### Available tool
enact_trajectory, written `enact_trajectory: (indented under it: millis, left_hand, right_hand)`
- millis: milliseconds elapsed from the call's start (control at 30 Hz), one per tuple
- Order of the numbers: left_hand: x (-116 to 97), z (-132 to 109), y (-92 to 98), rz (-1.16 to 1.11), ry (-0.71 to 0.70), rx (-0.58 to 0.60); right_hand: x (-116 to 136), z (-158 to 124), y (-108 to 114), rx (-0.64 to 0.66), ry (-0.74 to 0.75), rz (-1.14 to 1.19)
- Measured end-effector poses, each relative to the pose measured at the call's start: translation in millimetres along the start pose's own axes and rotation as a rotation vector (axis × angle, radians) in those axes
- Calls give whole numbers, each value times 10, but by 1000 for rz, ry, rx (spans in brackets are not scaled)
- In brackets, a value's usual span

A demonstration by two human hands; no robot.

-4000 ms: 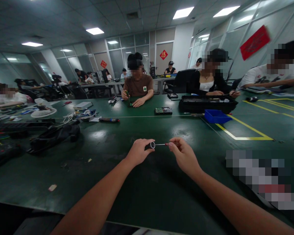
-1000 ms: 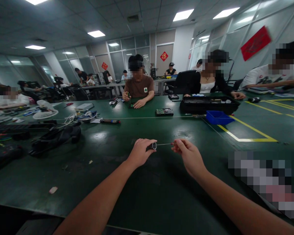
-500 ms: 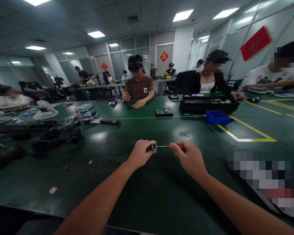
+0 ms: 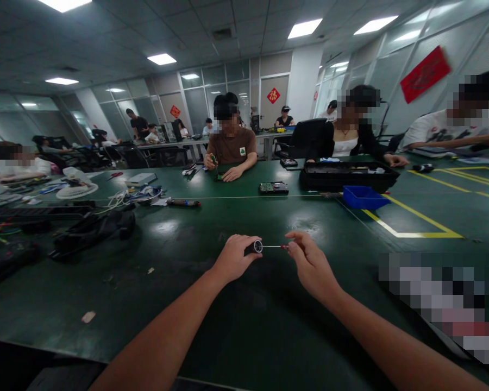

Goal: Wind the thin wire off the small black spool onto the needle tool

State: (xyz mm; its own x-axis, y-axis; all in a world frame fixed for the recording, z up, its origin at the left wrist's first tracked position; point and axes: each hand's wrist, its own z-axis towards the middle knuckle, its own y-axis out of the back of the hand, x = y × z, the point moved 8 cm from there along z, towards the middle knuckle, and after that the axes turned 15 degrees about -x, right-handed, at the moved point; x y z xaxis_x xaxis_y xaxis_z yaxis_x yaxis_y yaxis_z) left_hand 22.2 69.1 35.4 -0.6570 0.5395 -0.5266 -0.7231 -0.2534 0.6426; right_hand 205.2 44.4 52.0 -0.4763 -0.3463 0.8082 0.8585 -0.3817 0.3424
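My left hand (image 4: 233,259) grips a small dark cylindrical part (image 4: 258,246) between thumb and fingers; its round end has a silver rim and faces me. What the part is exactly, I cannot make out. My right hand (image 4: 314,267) holds a screwdriver (image 4: 274,246) by its red handle, mostly hidden in the fingers, with the index finger lifted off it. The thin metal shaft lies level and its tip meets the right side of the cylindrical part. Both hands are above the green table (image 4: 244,320).
A hard drive (image 4: 273,187), a blue bin (image 4: 364,197) and a black open case (image 4: 348,176) lie farther back. To the left are cables (image 4: 146,194), a screwdriver-like tool (image 4: 183,202) and black plastic parts (image 4: 93,231). A co-worker (image 4: 231,145) sits opposite. A blurred-out item lies right.
My right hand has loosened its fingers on the screwdriver handle and lifted the index finger. The left hand and the cylindrical part have hardly moved.
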Motion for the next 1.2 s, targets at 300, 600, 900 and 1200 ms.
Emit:
enact_trajectory:
  millis: [300, 600, 900, 1200]
  left_hand:
    - [7, 1, 0, 17, 33, 20]
    - [27, 6, -10, 42, 8, 9]
    - [-3, 25, 41, 83, 5, -2]
    - [138, 40, 19, 133, 15, 55]
  right_hand:
    - [-62, 16, 3, -34, -75, 48]
    - [-134, 5, -42, -21, -71, 57]
    - [-336, 66, -103, -83, -331, 375]
    - [-503, 85, -101, -106, -452, 465]
